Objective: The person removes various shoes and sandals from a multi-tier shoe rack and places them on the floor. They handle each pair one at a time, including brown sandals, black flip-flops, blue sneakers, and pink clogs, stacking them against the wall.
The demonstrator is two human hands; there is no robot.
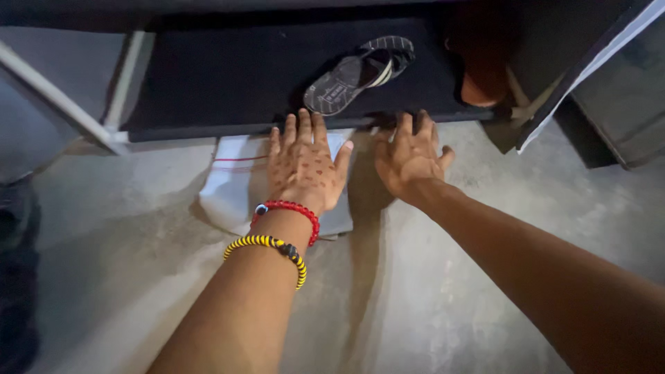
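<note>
Head view, read from left to right. One white cloth or bag (pixel 232 181) with a thin red line lies on the grey concrete floor (pixel 471 305), its upper edge tucked under the front edge of a low black shelf (pixel 222 76). One left hand (pixel 305 165), palm down and fingers spread, rests flat on this white item, grasping nothing; its fingertips reach the shelf's front edge. The left wrist carries two bracelets: one red beaded bracelet (pixel 294 210) nearer the hand, and one yellow-and-black bracelet (pixel 271 246) just behind it. One right hand (pixel 410 158), likewise flat with fingers spread and holding nothing, lies just beside the left hand, on the floor at the shelf edge; whether it touches the white item cannot be told. On the shelf, above and between the two hands, lies one dark striped sandal (pixel 360 73), apart from both hands. Farther right on the shelf, one reddish-brown object (pixel 481 83) sits in shadow, its kind unclear.
</note>
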